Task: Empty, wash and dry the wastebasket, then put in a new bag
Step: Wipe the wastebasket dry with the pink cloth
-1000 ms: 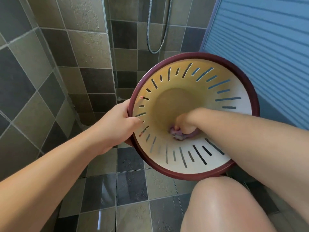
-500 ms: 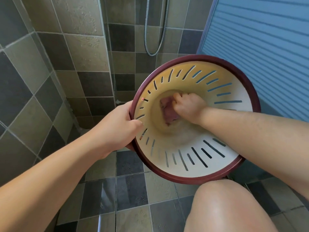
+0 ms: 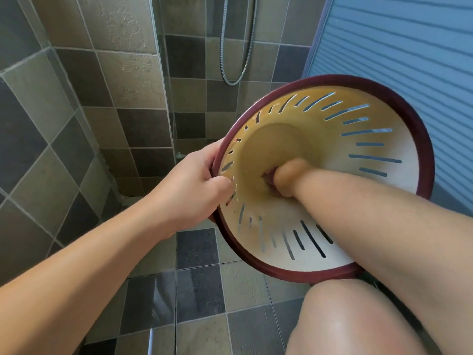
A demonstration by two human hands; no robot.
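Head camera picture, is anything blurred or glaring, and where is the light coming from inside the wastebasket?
Head view: the right hand deep in the wastebasket is smeared by motion, and the cloth under it barely shows; the left hand on the rim is sharp. Daylight whitens the basket's right and lower wall; its bottom stays yellow-dim. The wet floor tiles show glare, and the wall lines bow from the wide lens.

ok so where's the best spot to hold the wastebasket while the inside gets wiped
By its thick maroon rim, from the left edge, as the left hand does now: thumb inside, fingers outside. The wastebasket lies tilted, mouth toward the person, so the rim is nearest and leaves the inside free for the right hand.
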